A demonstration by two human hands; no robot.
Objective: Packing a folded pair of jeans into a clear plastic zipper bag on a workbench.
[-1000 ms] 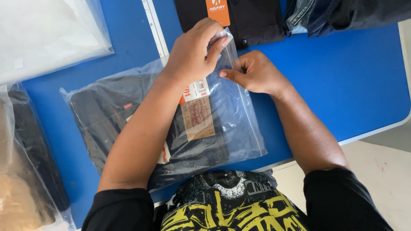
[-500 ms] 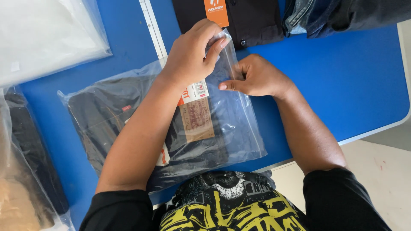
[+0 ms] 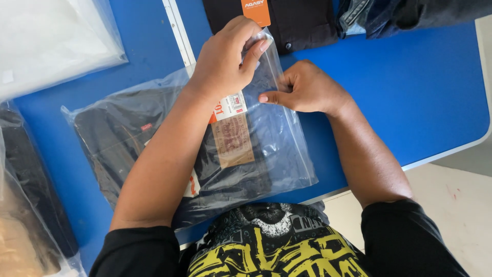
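My left hand (image 3: 225, 56) is clamped on the far corner of the clear plastic bag (image 3: 277, 149), thumb pressing the film against my curled fingers, while my right hand (image 3: 307, 87) pinches the bag's right edge just beside it, thumb and forefinger closed on the plastic. The bag lies flat on the blue table (image 3: 410, 87) right in front of me, under my left forearm, and holds folded dark jeans (image 3: 118, 138) with a brown patch (image 3: 233, 140) and paper tags showing through. Whether the bag's seal strip is already shut I cannot quite tell; a black shirt (image 3: 302, 20) with an orange tag (image 3: 255, 11) lies just beyond my hands.
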